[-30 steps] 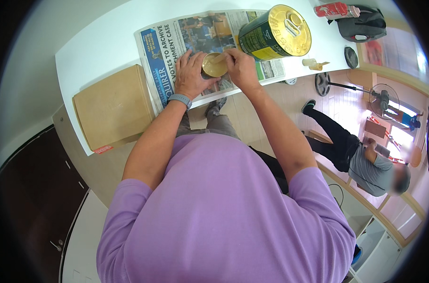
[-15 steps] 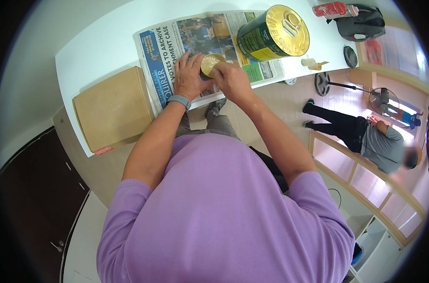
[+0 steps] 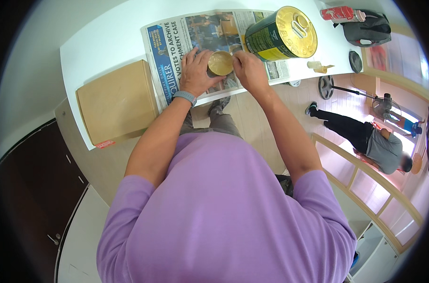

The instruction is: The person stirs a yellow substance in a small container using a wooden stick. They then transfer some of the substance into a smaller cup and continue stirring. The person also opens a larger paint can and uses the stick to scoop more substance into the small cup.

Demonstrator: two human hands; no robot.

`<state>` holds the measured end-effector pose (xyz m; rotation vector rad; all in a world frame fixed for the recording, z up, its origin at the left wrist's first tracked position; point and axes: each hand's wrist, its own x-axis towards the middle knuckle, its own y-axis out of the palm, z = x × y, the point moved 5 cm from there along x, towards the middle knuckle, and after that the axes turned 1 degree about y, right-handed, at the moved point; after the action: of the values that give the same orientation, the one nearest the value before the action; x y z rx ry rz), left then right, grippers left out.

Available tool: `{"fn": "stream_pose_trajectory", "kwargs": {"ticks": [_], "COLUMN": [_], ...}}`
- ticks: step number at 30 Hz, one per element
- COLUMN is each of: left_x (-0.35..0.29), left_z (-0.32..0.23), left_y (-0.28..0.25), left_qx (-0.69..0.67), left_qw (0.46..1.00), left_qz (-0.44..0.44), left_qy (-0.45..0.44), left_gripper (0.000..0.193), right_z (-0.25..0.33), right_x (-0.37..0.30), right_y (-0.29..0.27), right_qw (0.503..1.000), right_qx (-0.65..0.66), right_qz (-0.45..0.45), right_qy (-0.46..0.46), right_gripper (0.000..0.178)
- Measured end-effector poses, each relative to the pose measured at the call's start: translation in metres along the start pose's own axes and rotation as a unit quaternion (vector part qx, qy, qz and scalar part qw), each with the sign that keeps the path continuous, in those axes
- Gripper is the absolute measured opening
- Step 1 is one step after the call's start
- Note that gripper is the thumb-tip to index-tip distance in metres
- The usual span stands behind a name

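The can (image 3: 220, 63) looks small — round, dark-sided (golden on top).

We are looking at a white surface (image 3: 106, 45) that is carrying a spread newspaper (image 3: 209, 34). Left of the newspaper, a brown cardboard box (image 3: 117, 104) is lying just beside it. Right of the newspaper, small pale yellowish pieces (image 3: 313, 64) are lying near it, and a dark disc (image 3: 355, 62) is resting farther right.
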<state>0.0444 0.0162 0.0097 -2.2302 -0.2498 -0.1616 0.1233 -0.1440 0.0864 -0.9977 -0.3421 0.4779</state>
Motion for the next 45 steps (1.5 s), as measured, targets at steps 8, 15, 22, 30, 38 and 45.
{"fn": "stream_pose_trajectory", "kwargs": {"ticks": [8, 15, 22, 30, 38, 45], "left_x": [0.000, 0.001, 0.000, 0.001, 0.000, 0.002], "left_z": [0.003, 0.000, 0.002, 0.002, 0.002, 0.000], "left_y": [0.001, -0.001, 0.002, 0.002, 0.002, 0.002], "left_qx": [-0.003, -0.009, -0.002, -0.013, -0.001, -0.009], "left_qw": [1.000, 1.000, 1.000, 1.000, 1.000, 1.000], "left_qz": [-0.001, -0.007, -0.002, -0.002, -0.002, 0.001], "left_qy": [0.003, -0.001, -0.005, -0.005, -0.001, -0.010], "left_gripper": [0.088, 0.090, 0.091, 0.091, 0.091, 0.091], "right_z": [0.028, 0.003, -0.009, -0.002, -0.019, -0.010], "right_x": [0.001, 0.020, -0.007, 0.002, -0.001, -0.007], "right_y": [0.016, 0.009, 0.002, 0.013, 0.008, 0.030], "right_qw": [0.999, 0.994, 0.999, 0.990, 0.983, 0.983], "right_qx": [0.048, 0.075, 0.027, 0.094, 0.103, 0.103], "right_qz": [0.020, -0.075, -0.005, -0.037, -0.016, -0.035], "right_qy": [-0.011, 0.013, 0.044, 0.093, 0.152, 0.150], "right_gripper": [0.016, 0.016, 0.018, 0.020, 0.020, 0.021]}}
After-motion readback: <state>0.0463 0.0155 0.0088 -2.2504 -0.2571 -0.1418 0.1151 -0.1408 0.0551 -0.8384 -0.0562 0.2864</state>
